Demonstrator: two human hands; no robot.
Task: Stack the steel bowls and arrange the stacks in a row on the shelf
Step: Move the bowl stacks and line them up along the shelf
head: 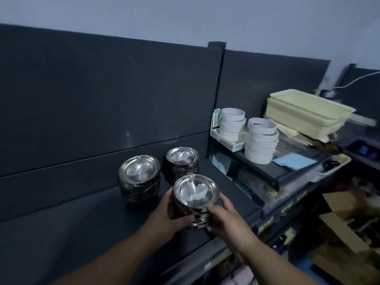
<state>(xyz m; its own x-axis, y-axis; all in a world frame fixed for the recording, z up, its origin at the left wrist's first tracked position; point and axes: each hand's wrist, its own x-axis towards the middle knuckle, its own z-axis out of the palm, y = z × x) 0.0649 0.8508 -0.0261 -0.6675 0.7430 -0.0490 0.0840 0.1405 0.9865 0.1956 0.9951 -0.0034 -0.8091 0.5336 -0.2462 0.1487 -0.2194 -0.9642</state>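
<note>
Bowl stack: held at the shelf front, between both hands. Left hand fingers curl round its left side; right hand fingers wrap its right. Behind it: rear-left stack, rear-right stack, side by side.

Tape rolls, cream trays, cardboard boxes.

On the dark shelf stand a left bowl stack and a right bowl stack, near each other.
</note>
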